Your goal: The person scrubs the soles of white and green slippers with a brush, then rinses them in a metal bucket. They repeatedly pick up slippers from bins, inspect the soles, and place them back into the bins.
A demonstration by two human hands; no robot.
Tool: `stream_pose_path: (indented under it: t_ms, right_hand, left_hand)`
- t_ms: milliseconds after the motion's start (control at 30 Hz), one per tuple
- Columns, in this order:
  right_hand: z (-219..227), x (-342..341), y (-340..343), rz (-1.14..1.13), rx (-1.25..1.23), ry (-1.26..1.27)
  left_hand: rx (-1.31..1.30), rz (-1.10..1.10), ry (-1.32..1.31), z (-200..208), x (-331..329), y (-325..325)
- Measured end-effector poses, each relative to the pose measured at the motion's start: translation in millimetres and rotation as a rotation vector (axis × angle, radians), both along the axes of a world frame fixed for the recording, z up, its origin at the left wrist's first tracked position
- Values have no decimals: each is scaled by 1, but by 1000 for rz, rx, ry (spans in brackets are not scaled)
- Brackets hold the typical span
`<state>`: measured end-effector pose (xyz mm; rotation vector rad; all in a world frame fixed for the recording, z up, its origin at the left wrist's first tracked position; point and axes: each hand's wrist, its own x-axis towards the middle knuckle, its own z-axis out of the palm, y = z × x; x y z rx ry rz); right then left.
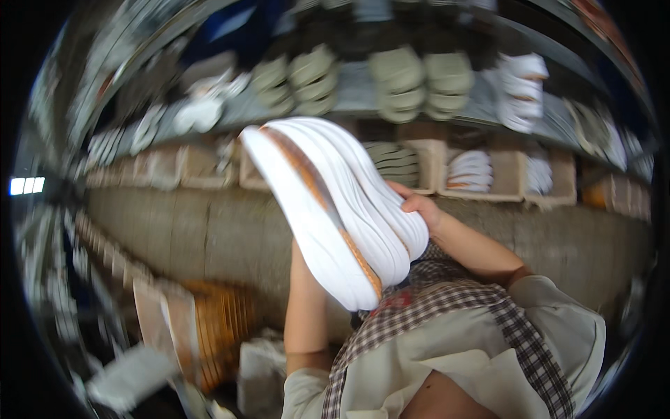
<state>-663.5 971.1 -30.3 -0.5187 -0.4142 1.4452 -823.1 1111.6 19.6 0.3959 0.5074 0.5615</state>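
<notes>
A stack of several white shoe soles (335,202) is held up in front of my chest, tilted, with orange-brown and grey bands along some sides. My right hand (422,207) grips the stack at its right edge, with the thumb on the near side. From below, my left forearm (305,307) reaches up behind the stack. The soles hide my left hand, so its fingers do not show.
Ahead, a grey shelf (352,87) carries stacks of olive-green soles (398,80) and white soles (522,91). Below it stand bins (486,164) with more soles. At lower left are a stack of orange-yellow containers (223,321) and a blurred rack (49,279).
</notes>
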Motion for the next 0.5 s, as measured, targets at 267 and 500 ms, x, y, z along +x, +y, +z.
stream_pose_path:
  t_ms: [267, 500]
  right_hand:
    - [15, 18, -133, -590, 43, 51]
    - [20, -6, -238, -1188, -82, -24]
  left_hand:
    - [12, -638, -153, 22, 127, -75]
    - [167, -1050, -60, 36, 224, -190]
